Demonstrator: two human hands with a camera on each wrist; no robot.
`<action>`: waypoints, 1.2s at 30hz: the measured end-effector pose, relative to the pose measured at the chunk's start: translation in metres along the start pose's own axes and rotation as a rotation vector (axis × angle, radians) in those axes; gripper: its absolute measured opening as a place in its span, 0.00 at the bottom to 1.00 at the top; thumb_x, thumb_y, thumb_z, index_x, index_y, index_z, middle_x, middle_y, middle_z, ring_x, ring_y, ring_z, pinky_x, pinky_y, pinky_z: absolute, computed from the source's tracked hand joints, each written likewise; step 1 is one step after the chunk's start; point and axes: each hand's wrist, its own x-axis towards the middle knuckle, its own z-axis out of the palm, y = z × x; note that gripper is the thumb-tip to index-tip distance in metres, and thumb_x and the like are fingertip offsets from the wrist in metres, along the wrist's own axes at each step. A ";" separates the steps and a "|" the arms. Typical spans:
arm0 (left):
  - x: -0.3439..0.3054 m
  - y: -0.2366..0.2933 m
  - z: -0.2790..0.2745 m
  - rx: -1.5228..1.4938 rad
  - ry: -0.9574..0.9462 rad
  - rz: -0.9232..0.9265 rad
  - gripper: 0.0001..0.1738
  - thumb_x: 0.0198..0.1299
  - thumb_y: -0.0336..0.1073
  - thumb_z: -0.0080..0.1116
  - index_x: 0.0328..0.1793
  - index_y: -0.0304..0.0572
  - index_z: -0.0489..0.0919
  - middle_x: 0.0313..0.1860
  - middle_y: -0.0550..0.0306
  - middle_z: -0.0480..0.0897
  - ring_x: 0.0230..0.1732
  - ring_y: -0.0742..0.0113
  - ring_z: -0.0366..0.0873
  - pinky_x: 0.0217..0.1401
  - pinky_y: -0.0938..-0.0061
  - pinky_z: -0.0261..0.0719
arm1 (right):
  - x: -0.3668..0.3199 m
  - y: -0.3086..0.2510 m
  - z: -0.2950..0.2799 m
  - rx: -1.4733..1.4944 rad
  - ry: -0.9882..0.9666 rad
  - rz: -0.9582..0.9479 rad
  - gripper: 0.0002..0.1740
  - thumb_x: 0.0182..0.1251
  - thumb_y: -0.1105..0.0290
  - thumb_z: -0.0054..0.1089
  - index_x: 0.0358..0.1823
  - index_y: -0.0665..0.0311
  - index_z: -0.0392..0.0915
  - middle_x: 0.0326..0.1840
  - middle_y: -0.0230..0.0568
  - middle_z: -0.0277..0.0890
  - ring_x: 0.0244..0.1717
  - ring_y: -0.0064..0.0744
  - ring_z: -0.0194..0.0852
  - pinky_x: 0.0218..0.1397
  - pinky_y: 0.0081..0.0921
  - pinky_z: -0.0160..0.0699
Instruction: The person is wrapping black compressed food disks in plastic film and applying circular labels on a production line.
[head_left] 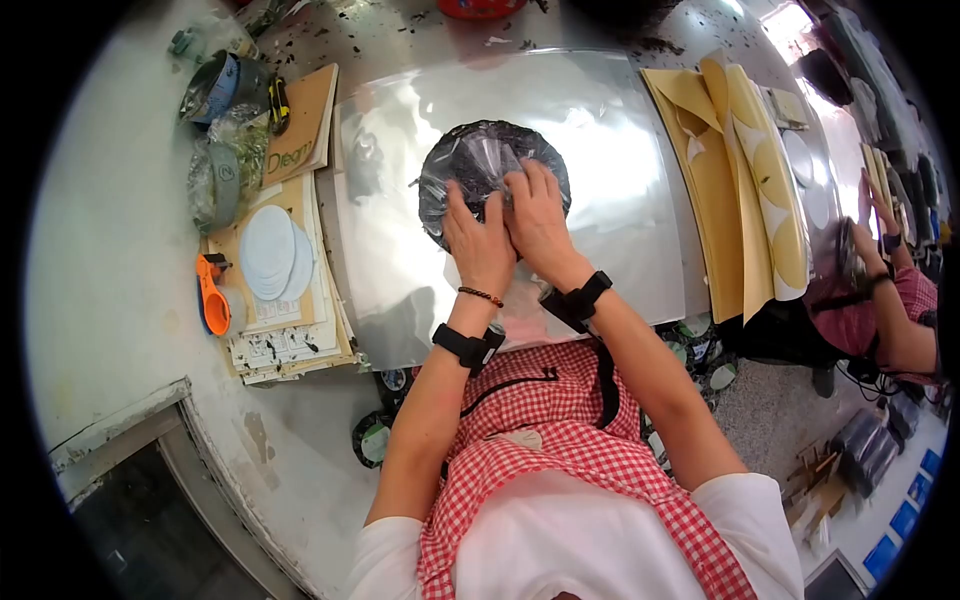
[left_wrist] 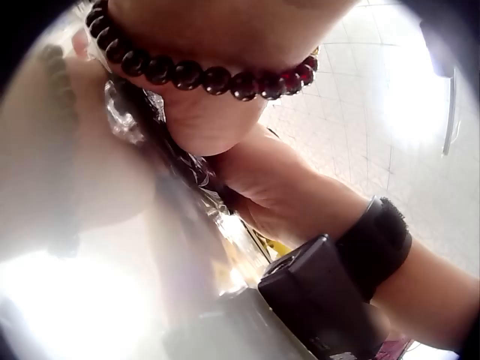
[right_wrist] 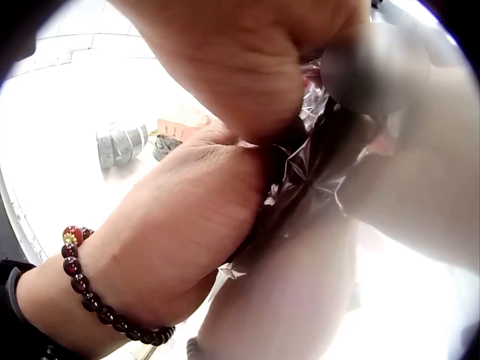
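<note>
A dark, round, flat cake (head_left: 465, 150) wrapped in clear, wrinkled film lies on a shiny sheet (head_left: 610, 190) in front of me. My left hand (head_left: 482, 245), with a beaded bracelet at its wrist, rests on the near left part of the cake, fingers extended over the film. Close beside it, my right hand (head_left: 542, 220) presses on the near right part with its fingers stretched forward. Pleats in the film fan out ahead of the fingertips. In the right wrist view, creased film (right_wrist: 304, 176) shows beside both hands; the fingertips are hidden there.
Left of the sheet are stacked papers with white round labels (head_left: 268, 252), an orange scoop (head_left: 213, 300), tape rolls (head_left: 213, 90) and a cutter knife (head_left: 278, 104). Brown paper sheets (head_left: 735, 190) lie on the right. A red container (head_left: 480, 8) stands at the back among dark scraps.
</note>
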 end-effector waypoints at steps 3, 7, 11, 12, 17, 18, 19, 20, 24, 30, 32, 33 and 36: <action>0.009 -0.005 -0.001 -0.383 -0.033 -0.122 0.21 0.61 0.33 0.54 0.60 0.37 0.74 0.60 0.37 0.69 0.62 0.38 0.65 0.64 0.50 0.63 | 0.005 0.007 0.001 0.792 -0.175 0.393 0.20 0.53 0.72 0.65 0.49 0.62 0.73 0.61 0.57 0.65 0.63 0.56 0.59 0.63 0.51 0.60; 0.025 -0.025 -0.020 -0.077 -0.183 0.112 0.25 0.56 0.35 0.58 0.61 0.37 0.73 0.57 0.37 0.70 0.58 0.38 0.67 0.61 0.48 0.64 | 0.017 0.009 -0.012 0.162 -0.162 0.033 0.25 0.50 0.72 0.69 0.49 0.66 0.70 0.59 0.54 0.67 0.60 0.54 0.63 0.59 0.41 0.66; 0.031 -0.032 -0.014 -0.037 -0.029 0.350 0.25 0.54 0.37 0.60 0.58 0.33 0.72 0.58 0.37 0.70 0.54 0.39 0.69 0.56 0.48 0.66 | 0.021 0.025 -0.005 0.290 -0.207 -0.095 0.25 0.49 0.69 0.72 0.48 0.67 0.71 0.57 0.51 0.68 0.57 0.51 0.66 0.57 0.39 0.68; 0.027 -0.031 -0.014 -0.159 -0.107 0.213 0.26 0.54 0.37 0.61 0.58 0.33 0.72 0.59 0.37 0.70 0.54 0.39 0.68 0.56 0.48 0.66 | 0.020 0.029 -0.002 0.289 -0.202 -0.097 0.25 0.49 0.69 0.72 0.48 0.67 0.71 0.57 0.51 0.68 0.57 0.51 0.66 0.57 0.39 0.68; 0.054 -0.033 -0.035 -0.036 -0.318 0.244 0.32 0.47 0.44 0.64 0.57 0.35 0.73 0.60 0.38 0.70 0.57 0.40 0.68 0.60 0.48 0.64 | 0.043 0.036 -0.014 0.185 -0.555 -0.062 0.33 0.49 0.65 0.72 0.56 0.65 0.68 0.57 0.50 0.69 0.61 0.50 0.65 0.60 0.38 0.68; 0.062 -0.037 -0.037 0.014 -0.094 0.435 0.33 0.45 0.46 0.64 0.56 0.35 0.74 0.61 0.38 0.69 0.61 0.40 0.66 0.64 0.49 0.62 | 0.047 0.038 -0.013 0.184 -0.554 -0.067 0.33 0.49 0.65 0.72 0.56 0.65 0.68 0.57 0.50 0.69 0.61 0.50 0.65 0.60 0.38 0.68; 0.065 -0.043 -0.033 0.015 -0.089 0.436 0.33 0.45 0.46 0.64 0.56 0.35 0.74 0.61 0.38 0.69 0.61 0.40 0.66 0.64 0.49 0.62 | 0.051 0.042 -0.011 0.149 -0.381 -0.219 0.35 0.48 0.64 0.73 0.57 0.65 0.67 0.56 0.49 0.70 0.60 0.50 0.65 0.60 0.40 0.67; 0.065 -0.049 -0.026 -0.041 -0.128 0.466 0.32 0.45 0.45 0.65 0.55 0.35 0.74 0.61 0.38 0.69 0.62 0.40 0.66 0.65 0.50 0.62 | 0.053 0.045 -0.009 0.113 -0.208 -0.367 0.37 0.46 0.63 0.74 0.58 0.65 0.67 0.55 0.48 0.71 0.59 0.49 0.65 0.60 0.42 0.67; 0.066 -0.052 -0.021 -0.309 -0.337 0.332 0.32 0.44 0.42 0.67 0.55 0.33 0.73 0.60 0.38 0.71 0.60 0.41 0.68 0.62 0.55 0.67 | 0.052 0.054 0.005 0.564 -0.412 -0.021 0.29 0.47 0.60 0.73 0.52 0.58 0.74 0.53 0.41 0.72 0.56 0.44 0.67 0.59 0.44 0.63; 0.094 -0.030 -0.047 -0.017 -0.057 0.548 0.31 0.40 0.45 0.70 0.48 0.32 0.76 0.54 0.41 0.76 0.58 0.49 0.73 0.62 0.62 0.69 | 0.045 0.060 0.006 0.377 -0.497 -0.141 0.28 0.48 0.61 0.72 0.53 0.57 0.77 0.48 0.33 0.73 0.53 0.40 0.68 0.55 0.39 0.63; 0.094 -0.046 -0.027 -0.193 -0.205 0.503 0.30 0.39 0.45 0.70 0.46 0.33 0.76 0.57 0.40 0.75 0.59 0.49 0.72 0.63 0.61 0.69 | 0.044 0.057 0.007 0.436 -0.440 -0.142 0.28 0.48 0.61 0.71 0.54 0.55 0.77 0.49 0.33 0.74 0.55 0.40 0.67 0.57 0.39 0.63; 0.092 -0.055 -0.015 -0.362 -0.346 0.447 0.29 0.39 0.46 0.71 0.45 0.33 0.77 0.59 0.39 0.73 0.60 0.48 0.71 0.64 0.60 0.69 | 0.047 0.051 0.012 0.592 -0.280 0.010 0.28 0.48 0.62 0.71 0.54 0.54 0.77 0.52 0.33 0.73 0.57 0.41 0.66 0.58 0.39 0.62; 0.085 -0.058 -0.012 -0.377 -0.347 0.324 0.33 0.37 0.45 0.72 0.49 0.34 0.74 0.58 0.41 0.75 0.59 0.47 0.72 0.63 0.58 0.70 | 0.048 0.054 0.011 0.595 -0.275 0.042 0.30 0.48 0.64 0.71 0.57 0.52 0.75 0.59 0.37 0.70 0.61 0.43 0.64 0.61 0.40 0.61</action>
